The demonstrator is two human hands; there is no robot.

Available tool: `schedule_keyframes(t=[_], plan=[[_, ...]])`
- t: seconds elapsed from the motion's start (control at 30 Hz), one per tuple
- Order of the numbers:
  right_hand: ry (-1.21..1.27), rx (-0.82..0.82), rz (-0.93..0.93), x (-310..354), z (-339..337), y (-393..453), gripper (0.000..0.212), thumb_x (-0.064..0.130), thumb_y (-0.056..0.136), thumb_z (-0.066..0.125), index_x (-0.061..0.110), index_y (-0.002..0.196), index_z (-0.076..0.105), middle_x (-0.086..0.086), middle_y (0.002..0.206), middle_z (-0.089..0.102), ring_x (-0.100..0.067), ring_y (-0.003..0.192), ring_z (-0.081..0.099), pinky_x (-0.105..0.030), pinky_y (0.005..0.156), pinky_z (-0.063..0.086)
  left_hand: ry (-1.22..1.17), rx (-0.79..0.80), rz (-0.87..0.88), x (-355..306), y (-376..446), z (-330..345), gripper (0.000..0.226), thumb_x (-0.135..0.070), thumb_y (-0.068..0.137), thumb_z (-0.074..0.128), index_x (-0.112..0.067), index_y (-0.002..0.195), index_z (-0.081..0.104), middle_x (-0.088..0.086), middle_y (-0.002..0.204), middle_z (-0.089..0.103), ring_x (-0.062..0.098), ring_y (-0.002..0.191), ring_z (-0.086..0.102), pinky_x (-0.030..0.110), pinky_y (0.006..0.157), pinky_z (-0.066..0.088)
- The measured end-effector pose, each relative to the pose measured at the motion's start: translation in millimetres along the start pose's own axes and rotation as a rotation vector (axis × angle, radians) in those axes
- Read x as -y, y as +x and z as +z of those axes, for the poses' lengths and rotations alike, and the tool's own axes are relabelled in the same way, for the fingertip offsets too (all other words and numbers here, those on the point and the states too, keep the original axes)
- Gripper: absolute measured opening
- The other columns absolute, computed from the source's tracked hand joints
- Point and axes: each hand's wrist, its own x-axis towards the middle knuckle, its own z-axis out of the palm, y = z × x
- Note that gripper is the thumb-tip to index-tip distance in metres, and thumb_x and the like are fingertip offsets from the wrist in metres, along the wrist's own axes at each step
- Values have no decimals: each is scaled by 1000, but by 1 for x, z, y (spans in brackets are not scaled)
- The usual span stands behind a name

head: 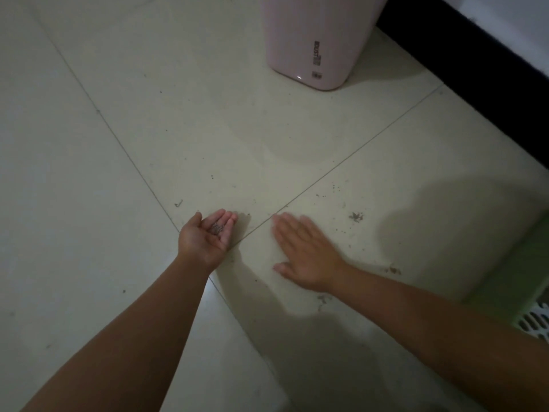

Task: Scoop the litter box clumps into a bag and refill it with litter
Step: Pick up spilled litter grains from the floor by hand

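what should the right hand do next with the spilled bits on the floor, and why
Probably sweep toward the left hand. The right hand lies flat, palm down on the tiled floor, while the left is cupped palm up and already holds a small pile of grains. Loose scattered litter lies just beyond the right hand, so brushing it into the cupped palm seems the natural step.

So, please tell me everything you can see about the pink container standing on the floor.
The pink container looks like smooth, glossy plastic with rounded lower corners. Only its lower part shows; the top is cut off by the picture's edge. It stands upright on the pale tiled floor, near a dark strip along the wall. A dark vertical printed label and a small square mark sit on its front; the text is unreadable. Neither hand touches it.
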Motion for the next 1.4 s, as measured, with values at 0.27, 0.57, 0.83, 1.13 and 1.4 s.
schedule_keyframes(t=[0.27, 0.57, 0.83, 1.13, 1.4], plan=[[7, 140, -103, -14, 4, -3, 84, 47, 95, -6, 3, 117, 62, -12, 124, 63, -26, 114, 61, -30, 108, 11, 42, 55, -66, 13, -4, 13, 49, -28, 103, 25, 9, 88, 54, 21, 140, 43, 32, 130, 43, 20, 61, 55], [2, 148, 263, -71, -11, -12, 75, 48, 96, 3, -3, 122, 52, -19, 126, 60, -34, 114, 59, -41, 100, 24, 90, 121, -120, 36, 0, 44, 55, -32, 103, 23, 7, 78, 52, 24, 134, 47, 34, 128, 44, 21, 46, 53], [174, 164, 270, -63, -11, 1, 101, 59, 65, -15, 3, 147, 3, -14, 156, -5, -26, 146, -2, -34, 117, -4, 168, 141, -115, 47, 2, 62, 53, -31, 102, 23, 7, 78, 52, 24, 104, 58, 35, 122, 49, 30, 86, 47], [163, 86, 315, -91, -22, -32, 98, 63, 80, -15, 0, 143, 25, -16, 153, 20, -28, 143, 20, -30, 113, 10, 205, 146, -159, 58, 7, 67, 54, -31, 103, 23, 14, 101, 55, 24, 110, 57, 37, 111, 54, 28, 81, 52], [156, 308, 69, -115, -26, -12, 100, 72, 73, -17, 7, 148, -4, -2, 152, -21, -11, 142, -17, -24, 114, -9, 304, 106, -181, 66, 10, 67, 58, -34, 103, 21, 11, 87, 54, 18, 82, 56, 32, 97, 56, 30, 86, 48]])
